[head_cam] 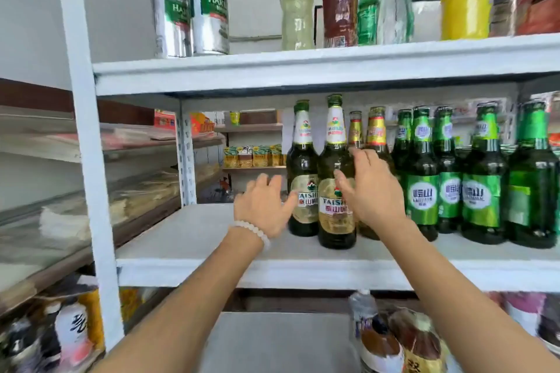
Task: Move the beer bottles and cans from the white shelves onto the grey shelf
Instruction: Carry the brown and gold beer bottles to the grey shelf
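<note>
Hands reach toward two Taishan beer bottles on the middle white shelf [212, 230]. Left hand [263, 209], fingers spread and holding nothing, hovers just left of the rear Taishan bottle [303, 179]. Right hand [371, 191], fingers spread, reaches round the front Taishan bottle [335, 179]; contact is unclear. Green-labelled bottles [481, 185] stand to the right; two silver cans [191, 9] sit on the shelf above.

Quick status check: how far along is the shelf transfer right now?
Done: nothing I can confirm; the grey shelf isn't clearly in view. In hand: left hand and right hand, both open, reach around the Taishan bottles; neither grips yet. Left: the green-label bottles on the white shelf and the Harbin cans above.
</note>
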